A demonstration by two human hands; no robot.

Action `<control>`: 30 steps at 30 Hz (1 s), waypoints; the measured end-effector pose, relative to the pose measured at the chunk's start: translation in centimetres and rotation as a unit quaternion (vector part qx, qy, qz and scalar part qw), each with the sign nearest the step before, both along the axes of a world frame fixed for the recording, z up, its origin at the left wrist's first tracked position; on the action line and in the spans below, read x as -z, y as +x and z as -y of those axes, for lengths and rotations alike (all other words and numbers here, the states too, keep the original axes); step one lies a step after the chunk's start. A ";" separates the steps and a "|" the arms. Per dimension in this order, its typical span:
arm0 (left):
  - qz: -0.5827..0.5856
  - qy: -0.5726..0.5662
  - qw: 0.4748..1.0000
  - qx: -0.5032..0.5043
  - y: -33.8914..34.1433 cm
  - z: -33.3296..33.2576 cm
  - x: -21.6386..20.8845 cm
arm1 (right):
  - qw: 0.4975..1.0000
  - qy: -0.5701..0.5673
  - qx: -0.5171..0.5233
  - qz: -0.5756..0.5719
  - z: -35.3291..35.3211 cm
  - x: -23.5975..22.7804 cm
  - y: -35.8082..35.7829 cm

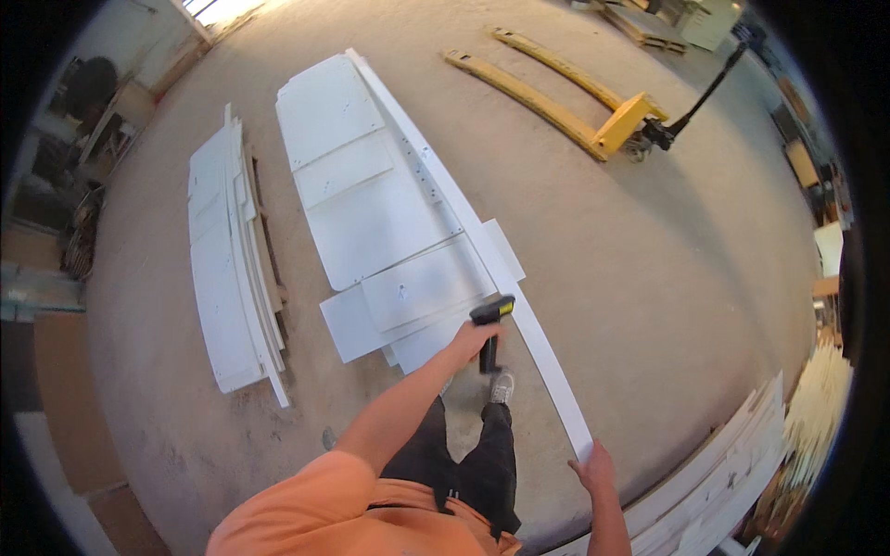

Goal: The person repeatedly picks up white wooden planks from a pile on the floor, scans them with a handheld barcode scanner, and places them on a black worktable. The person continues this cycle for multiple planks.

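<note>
Head view: long white strip (487, 248) is running slantwise along R edge of white panel stack (380, 218), near end jutting out past it. R hand (595, 465) is gripping that end, thumb showing, other fingers mostly hidden. L hand (475, 343) is holding black gun-shaped device (491, 311), fingers wrapping its handle. Step's prob. steadying strip w/ device ready; next move's likely needing firm R grip. Yellow pallet jack (621, 125) is standing beyond.

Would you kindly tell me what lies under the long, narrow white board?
Flat white rectangular panels show on both sides of its middle stretch; towards the right hand, the brownish floor shows instead. Whatever the board directly covers cannot be seen.
</note>
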State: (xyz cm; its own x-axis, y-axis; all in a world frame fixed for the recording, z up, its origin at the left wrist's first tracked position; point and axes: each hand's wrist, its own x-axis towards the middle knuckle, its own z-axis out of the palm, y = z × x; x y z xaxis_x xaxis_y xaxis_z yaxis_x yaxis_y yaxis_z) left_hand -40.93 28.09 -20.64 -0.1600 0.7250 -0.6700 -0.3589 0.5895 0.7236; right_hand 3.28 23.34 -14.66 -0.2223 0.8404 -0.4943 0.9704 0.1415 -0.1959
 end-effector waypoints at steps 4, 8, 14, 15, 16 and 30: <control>-0.022 0.018 0.998 -0.065 0.4 10.6 0.5 | 0.992 -0.093 -0.081 0.009 -5.0 10.5 -3.6; -0.075 -0.190 0.970 -0.133 0.5 27.9 -1.8 | 0.991 -0.069 -0.115 -0.012 -8.0 19.2 -7.1; 0.019 -0.417 0.831 -0.367 5.0 43.6 -6.9 | 0.991 -0.070 -0.103 -0.048 -13.2 25.2 -12.2; -0.004 -0.450 0.830 -0.330 5.9 43.8 -7.6 | 0.989 -0.074 -0.111 -0.059 -13.0 25.8 -13.3; -0.041 -0.484 0.824 -0.290 6.8 43.5 -8.4 | 0.985 -0.075 -0.127 -0.087 -12.5 26.3 -14.4; -0.068 -0.242 0.964 -0.083 8.2 34.8 -8.4 | 0.992 -0.009 -0.120 0.048 -14.5 23.5 -24.3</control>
